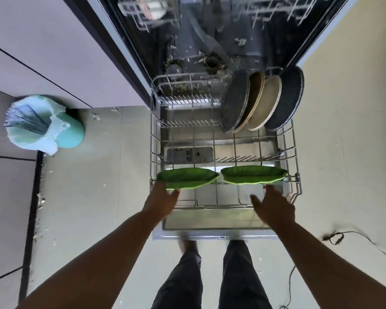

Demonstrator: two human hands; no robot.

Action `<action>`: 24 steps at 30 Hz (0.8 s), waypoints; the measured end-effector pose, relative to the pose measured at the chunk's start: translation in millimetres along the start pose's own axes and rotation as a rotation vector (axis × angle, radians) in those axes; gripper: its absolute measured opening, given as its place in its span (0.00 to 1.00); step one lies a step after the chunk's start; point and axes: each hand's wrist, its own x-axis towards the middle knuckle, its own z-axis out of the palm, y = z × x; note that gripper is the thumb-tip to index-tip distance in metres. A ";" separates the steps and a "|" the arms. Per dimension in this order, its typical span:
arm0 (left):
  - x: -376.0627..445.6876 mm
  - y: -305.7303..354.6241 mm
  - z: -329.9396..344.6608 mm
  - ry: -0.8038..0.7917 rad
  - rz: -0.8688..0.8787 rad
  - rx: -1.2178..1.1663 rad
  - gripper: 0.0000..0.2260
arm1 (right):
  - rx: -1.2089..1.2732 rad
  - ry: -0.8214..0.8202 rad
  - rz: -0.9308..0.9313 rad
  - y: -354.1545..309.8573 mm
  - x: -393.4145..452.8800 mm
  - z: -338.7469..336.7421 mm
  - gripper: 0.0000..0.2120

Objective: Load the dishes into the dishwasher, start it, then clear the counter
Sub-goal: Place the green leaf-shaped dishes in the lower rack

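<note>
Dishes already occupy the pulled-out lower rack (156, 139) at the centre of the frame. Four round plates (263, 101), two dark and two tan, lean on edge between the tines at the rack's upper right; I judge this spacing lets spray reach each face. Two green leaf-shaped dishes stand on edge across the front row, the left green dish (187, 177) and the right green dish (254, 174) set end to end and not quite touching.

My left hand (163, 202) reaches up from the lower left of the frame; its fingertips touch the lower edge of the left green dish, with fingers spread rather than curled, so I read this as steadying, not gripping. My right hand (274, 206) sits just below the right green dish, fingers loose and apart, holding nothing and apparently clear of the rim. Both forearms extend straight forward over the open dishwasher door (210, 235).

A lined teal bin (45, 126) stands at centre left.
</note>
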 end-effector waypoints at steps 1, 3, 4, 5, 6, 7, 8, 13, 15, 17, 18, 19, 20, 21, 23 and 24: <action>-14.1 -0.1 -8.4 -0.045 0.083 0.131 0.24 | -0.090 0.002 -0.057 -5.4 -16.6 -4.9 0.26; -43.4 4.7 -24.2 -0.096 0.216 0.409 0.27 | -0.219 0.032 -0.159 -17.1 -51.5 -14.3 0.26; -57.6 7.6 -31.7 -0.095 0.280 0.526 0.28 | -0.260 0.056 -0.208 -23.9 -69.4 -20.1 0.26; -72.1 12.2 -38.0 -0.088 0.323 0.599 0.29 | -0.275 0.077 -0.255 -29.3 -84.7 -22.4 0.26; -85.3 12.3 -45.7 -0.071 0.371 0.661 0.31 | -0.277 0.106 -0.303 -36.3 -102.7 -26.8 0.28; -99.7 12.8 -53.5 -0.048 0.407 0.708 0.34 | -0.276 0.119 -0.346 -43.4 -120.4 -30.2 0.29; -112.6 11.9 -60.6 -0.020 0.446 0.746 0.38 | -0.277 0.139 -0.387 -50.6 -136.8 -32.5 0.31; -169.5 11.2 -89.7 0.070 0.479 0.695 0.39 | -0.271 0.176 -0.477 -84.2 -203.6 -54.1 0.37; -189.2 11.4 -97.5 0.102 0.493 0.668 0.37 | -0.281 0.194 -0.493 -92.5 -225.6 -62.3 0.38; -211.8 7.7 -107.9 0.167 0.490 0.655 0.36 | -0.265 0.245 -0.514 -99.6 -250.3 -69.9 0.39; -224.6 4.8 -113.6 0.181 0.488 0.651 0.36 | -0.258 0.251 -0.517 -102.4 -263.4 -72.4 0.38; -237.6 1.9 -119.8 0.180 0.480 0.644 0.36 | -0.258 0.258 -0.517 -104.5 -276.4 -75.2 0.38; -247.2 -0.9 -125.4 0.182 0.475 0.635 0.36 | -0.264 0.270 -0.515 -105.9 -285.4 -77.1 0.37; -259.4 -4.3 -133.6 0.193 0.473 0.626 0.36 | -0.272 0.297 -0.519 -107.8 -297.8 -80.3 0.38; -281.6 -9.8 -152.8 0.211 0.467 0.613 0.36 | -0.271 0.335 -0.537 -114.6 -321.1 -88.3 0.38; -291.3 -11.1 -164.3 0.214 0.462 0.600 0.36 | -0.270 0.351 -0.548 -120.5 -331.2 -93.0 0.38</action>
